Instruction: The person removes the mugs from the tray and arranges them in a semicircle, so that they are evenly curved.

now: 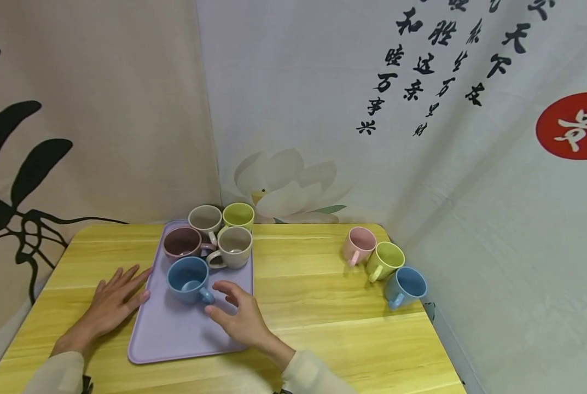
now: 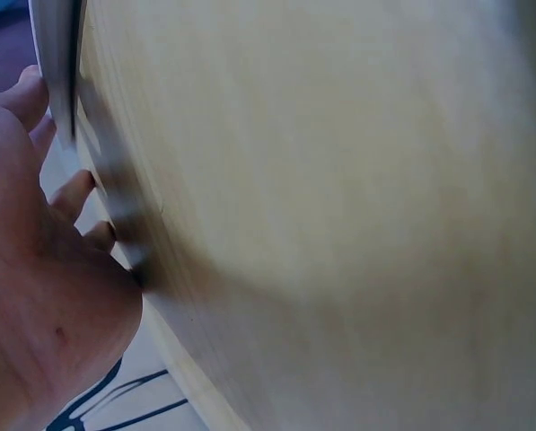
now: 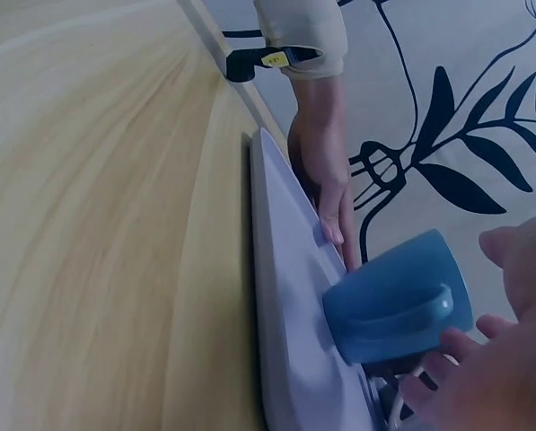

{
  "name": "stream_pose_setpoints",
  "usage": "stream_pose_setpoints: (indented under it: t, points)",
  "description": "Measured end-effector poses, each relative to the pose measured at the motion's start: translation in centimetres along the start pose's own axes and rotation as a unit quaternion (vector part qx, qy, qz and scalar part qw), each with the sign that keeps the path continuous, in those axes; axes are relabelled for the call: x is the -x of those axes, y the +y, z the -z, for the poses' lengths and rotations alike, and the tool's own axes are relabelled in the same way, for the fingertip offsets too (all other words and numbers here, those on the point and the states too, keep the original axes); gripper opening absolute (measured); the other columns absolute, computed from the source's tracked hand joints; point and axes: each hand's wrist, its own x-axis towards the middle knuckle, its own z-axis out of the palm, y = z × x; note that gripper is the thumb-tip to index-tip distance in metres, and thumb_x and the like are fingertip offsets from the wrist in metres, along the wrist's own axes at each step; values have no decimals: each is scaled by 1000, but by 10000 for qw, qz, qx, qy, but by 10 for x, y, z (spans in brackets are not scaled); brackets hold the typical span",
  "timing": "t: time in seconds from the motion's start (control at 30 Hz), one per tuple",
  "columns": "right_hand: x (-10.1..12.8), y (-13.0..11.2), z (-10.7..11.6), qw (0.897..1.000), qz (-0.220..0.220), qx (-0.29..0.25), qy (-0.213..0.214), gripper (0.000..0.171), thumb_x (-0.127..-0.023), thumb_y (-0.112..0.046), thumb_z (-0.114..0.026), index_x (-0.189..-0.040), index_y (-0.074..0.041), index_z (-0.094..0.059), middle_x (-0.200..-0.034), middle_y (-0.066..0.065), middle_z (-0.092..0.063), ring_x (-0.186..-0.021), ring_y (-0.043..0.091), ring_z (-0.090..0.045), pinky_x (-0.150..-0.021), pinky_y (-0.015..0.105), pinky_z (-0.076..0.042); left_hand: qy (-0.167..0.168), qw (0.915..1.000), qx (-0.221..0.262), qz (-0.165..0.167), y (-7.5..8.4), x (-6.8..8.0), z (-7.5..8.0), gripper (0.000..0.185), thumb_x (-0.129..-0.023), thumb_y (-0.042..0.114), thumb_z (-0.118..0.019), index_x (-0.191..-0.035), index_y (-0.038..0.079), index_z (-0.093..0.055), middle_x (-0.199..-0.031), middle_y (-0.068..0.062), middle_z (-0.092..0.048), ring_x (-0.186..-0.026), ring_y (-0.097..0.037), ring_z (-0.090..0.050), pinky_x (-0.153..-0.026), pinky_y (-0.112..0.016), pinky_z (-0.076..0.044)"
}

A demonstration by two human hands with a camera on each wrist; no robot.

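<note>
A lavender tray (image 1: 175,328) lies on the left half of the wooden table (image 1: 313,284). A blue mug (image 1: 189,280) stands on it in front of several other mugs: mauve (image 1: 182,243), beige (image 1: 234,247), grey (image 1: 205,219) and yellow-green (image 1: 238,215). My right hand (image 1: 219,300) hovers just right of the blue mug's handle, fingers relaxed and holding nothing. My left hand (image 1: 126,287) lies flat on the table, its fingertips against the tray's left rim. In the right wrist view the blue mug (image 3: 398,305) sits on the tray (image 3: 285,296) beside my right hand (image 3: 501,359).
Three more mugs stand on the table's right side near its edge: pink (image 1: 358,244), green (image 1: 385,260) and blue (image 1: 405,287). Printed fabric backdrops hang close behind and to the right of the table. In the left wrist view, only my palm (image 2: 43,269) and the tabletop (image 2: 339,224) show.
</note>
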Motion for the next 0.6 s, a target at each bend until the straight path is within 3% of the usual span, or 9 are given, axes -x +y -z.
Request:
stream_pose_setpoints:
  t: [0.23,0.43,0.6]
  points:
    - [-1,0,-8,9998,-86,-181,-51,51,-104,-11,-82,-151,1,-64,-142,20,-78,-134,34,-77,-119,45,-62,-5,10000,26,-13,1,1,0,69,-119,47,-51,-179,17,-32,-183,-39,-16,-168,-72,0,-128,-90,14]
    - [-5,1,-12,9990,-166,-416,-41,50,-104,-8,-81,-150,3,-64,-135,27,-79,-128,41,-79,-112,39,-65,24,10000,21,-39,1,0,0,69,-119,46,-52,-179,17,-33,-183,-40,-17,-168,-72,0,-128,-90,14]
    - [-9,2,-16,9978,-410,-511,105,47,-103,-9,-82,-147,-2,-68,-125,25,-81,-121,32,-81,-109,39,-66,18,10000,-11,-17,0,0,0,69,-119,47,-51,-179,17,-33,-183,-39,-16,-168,-72,1,-127,-91,13]
